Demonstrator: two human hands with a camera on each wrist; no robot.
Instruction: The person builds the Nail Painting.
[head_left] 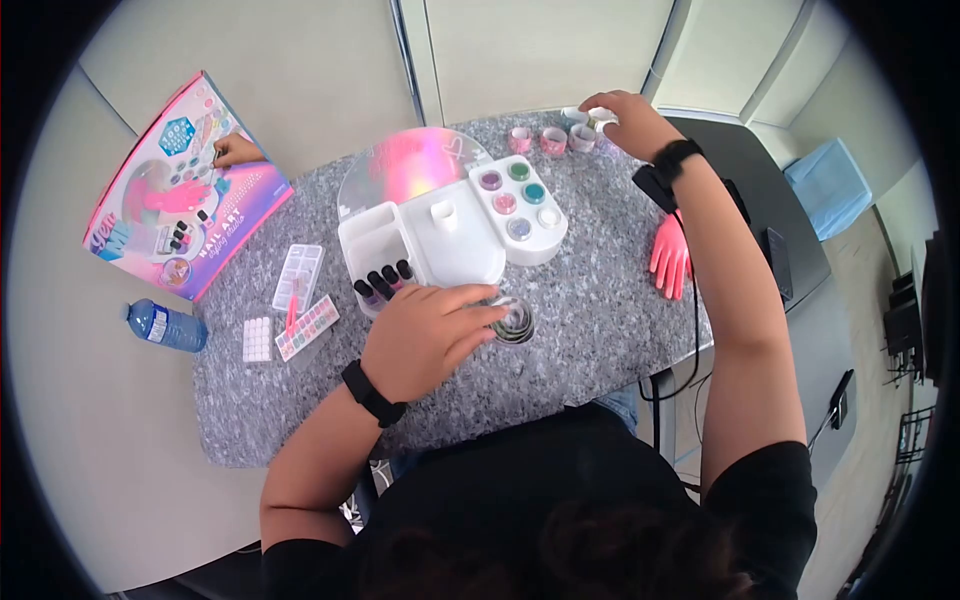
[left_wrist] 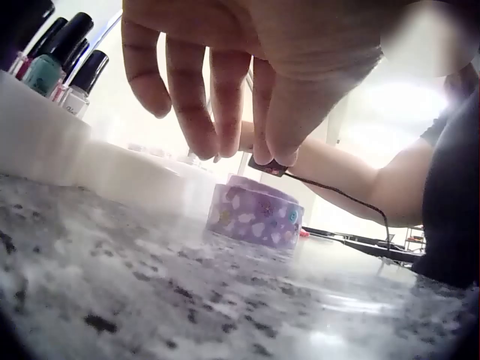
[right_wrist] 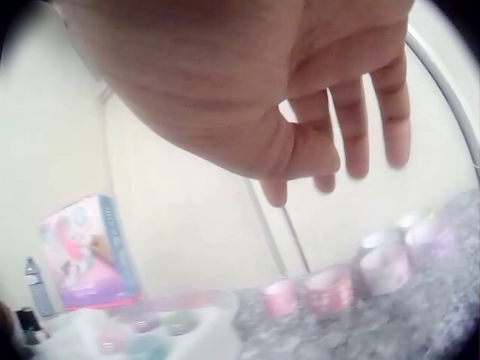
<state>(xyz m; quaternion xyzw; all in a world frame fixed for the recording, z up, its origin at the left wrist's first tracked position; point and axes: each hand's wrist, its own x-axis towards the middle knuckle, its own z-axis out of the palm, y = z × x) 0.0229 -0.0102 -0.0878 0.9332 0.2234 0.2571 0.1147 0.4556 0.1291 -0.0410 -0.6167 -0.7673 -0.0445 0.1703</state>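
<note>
My left hand (head_left: 425,335) hovers with loosely bent, apart fingers by a round roll (head_left: 513,320) near the table's front. In the left wrist view, the fingertips of the left hand (left_wrist: 232,97) are just above a purple patterned tape roll (left_wrist: 255,215), holding nothing. My right hand (head_left: 635,120) reaches to the back right, beside a whitish roll (head_left: 582,138) and pink rolls (head_left: 553,140). The right wrist view shows the right hand (right_wrist: 300,97) raised above several rolls, among them a pink one (right_wrist: 330,290) and a lilac one (right_wrist: 431,240), with no roll between its fingers.
A white tray (head_left: 455,262) with nail polish bottles (head_left: 383,280) and glitter pots (head_left: 519,172) fills the middle. To the right lies a pink hand model (head_left: 671,258). The printed box (head_left: 185,190), water bottle (head_left: 167,326) and bead trays (head_left: 298,278) are left. A cable hangs by my right arm.
</note>
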